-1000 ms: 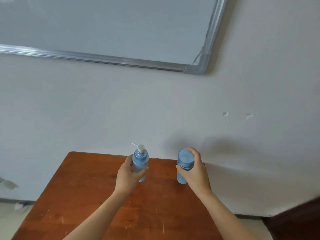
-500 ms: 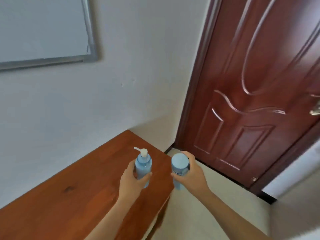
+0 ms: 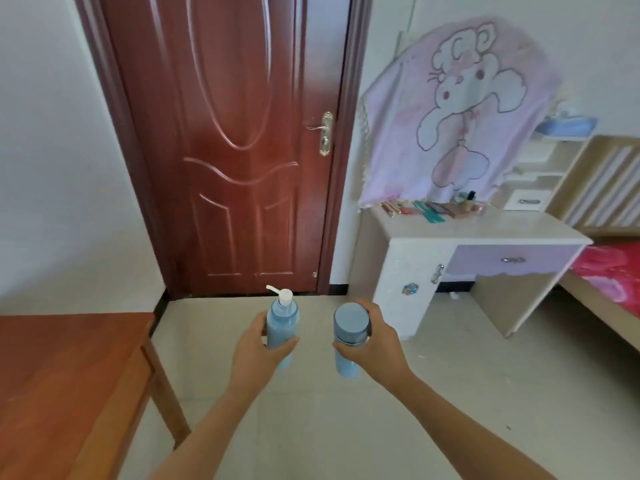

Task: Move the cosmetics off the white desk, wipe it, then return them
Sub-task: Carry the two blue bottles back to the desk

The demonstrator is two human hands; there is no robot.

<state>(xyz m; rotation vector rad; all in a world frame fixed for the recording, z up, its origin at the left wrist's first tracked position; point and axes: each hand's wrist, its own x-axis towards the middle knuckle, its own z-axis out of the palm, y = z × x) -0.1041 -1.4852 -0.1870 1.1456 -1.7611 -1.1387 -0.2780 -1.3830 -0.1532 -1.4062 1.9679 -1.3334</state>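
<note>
The left hand [image 3: 256,349] gripped a pump bottle [image 3: 281,323], fingers and thumb curled round its smooth, pale-blue cylindrical body. A white pump head with a thin spout stood on top. The right hand [image 3: 377,344] was wrapped round a capped bottle [image 3: 349,336] just below its wide, flat-topped grey-blue cap, and the pale-blue body showed beneath the palm. Both bottles stood upright, near each other but apart, held in the air over the pale floor [image 3: 346,427].

The desk [image 3: 485,232] stood ahead to the right, well apart from the hands. Its top was smooth and cream-white, its side panel a speckled white, and its lilac drawer [image 3: 512,259] had a small metal handle. Along the back of the top lay a row of cosmetics [image 3: 433,207]: flat palettes, slim tubes and a small upright bottle, too small to tell further.

Behind them hung a pale pink cloth [image 3: 460,109] with a cartoon animal drawn in outline. Left of the desk stood a glossy reddish-brown door [image 3: 239,143] with carved panels and a brass lever. A reddish wooden table [image 3: 69,375] with squared edges filled the lower left. A bed [image 3: 609,275] with a red patterned cover lay at the right.
</note>
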